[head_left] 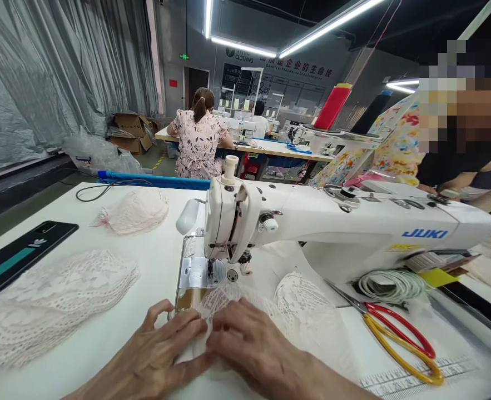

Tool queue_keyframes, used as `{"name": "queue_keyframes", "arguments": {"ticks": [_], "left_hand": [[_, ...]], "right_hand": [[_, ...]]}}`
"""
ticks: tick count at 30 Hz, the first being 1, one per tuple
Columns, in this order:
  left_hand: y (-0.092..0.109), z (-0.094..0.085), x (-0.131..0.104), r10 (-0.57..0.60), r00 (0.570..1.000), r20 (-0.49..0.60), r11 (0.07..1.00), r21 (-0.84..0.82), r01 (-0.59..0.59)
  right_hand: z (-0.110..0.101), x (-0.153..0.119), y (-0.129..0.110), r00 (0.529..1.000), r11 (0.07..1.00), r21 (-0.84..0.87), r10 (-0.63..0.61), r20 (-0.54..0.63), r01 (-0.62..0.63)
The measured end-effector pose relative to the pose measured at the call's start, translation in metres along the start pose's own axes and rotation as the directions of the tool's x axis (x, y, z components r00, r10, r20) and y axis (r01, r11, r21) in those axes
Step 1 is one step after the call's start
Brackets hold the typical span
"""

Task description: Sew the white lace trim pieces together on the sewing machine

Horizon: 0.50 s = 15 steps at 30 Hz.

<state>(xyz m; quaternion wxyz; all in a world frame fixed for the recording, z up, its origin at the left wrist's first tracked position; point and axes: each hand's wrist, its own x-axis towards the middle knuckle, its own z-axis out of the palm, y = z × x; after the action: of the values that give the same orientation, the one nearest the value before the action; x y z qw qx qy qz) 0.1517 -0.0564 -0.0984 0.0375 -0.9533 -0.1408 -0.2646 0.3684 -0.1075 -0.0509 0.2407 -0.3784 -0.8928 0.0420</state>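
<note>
Both hands are low in the view, in front of a white sewing machine (278,214). My left hand (165,344) rests with bent fingers at the edge of some pale lace fabric (224,294), its fingertips close to my right hand. My right hand (253,344) has its fingers curled together on the same lace, just below the metal needle plate (193,272). The presser foot (211,269) is above the plate, beyond the fingertips. More lace with a leaf-like pattern (299,291) lies right of my right hand. The fingers hide part of the fabric.
Lace pieces (62,300) and a pale pink lace cup (134,212) lie left, near a dark phone (24,253). Right are scissors with red and yellow handles (399,344), a coiled cord (391,286) and a ruler (412,378). Other people work beyond.
</note>
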Motion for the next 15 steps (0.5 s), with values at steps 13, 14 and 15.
{"name": "queue_keyframes", "arguments": {"ticks": [13, 14, 15], "left_hand": [[-0.001, -0.019, 0.013, -0.017, 0.998, 0.067, 0.979, -0.2, 0.03], [-0.001, -0.019, 0.013, -0.016, 0.997, 0.076, 0.979, -0.203, 0.032], [-0.001, -0.019, 0.012, -0.016, 0.996, 0.083, 0.978, -0.206, 0.032]], "right_hand": [[0.009, -0.02, 0.002, 0.997, 0.988, 0.154, 0.021, 0.069, -0.031], [0.01, -0.02, 0.0, 0.998, 0.992, 0.123, 0.025, 0.055, -0.031], [0.011, -0.02, -0.001, 0.999, 0.995, 0.093, 0.028, 0.039, -0.032]]}}
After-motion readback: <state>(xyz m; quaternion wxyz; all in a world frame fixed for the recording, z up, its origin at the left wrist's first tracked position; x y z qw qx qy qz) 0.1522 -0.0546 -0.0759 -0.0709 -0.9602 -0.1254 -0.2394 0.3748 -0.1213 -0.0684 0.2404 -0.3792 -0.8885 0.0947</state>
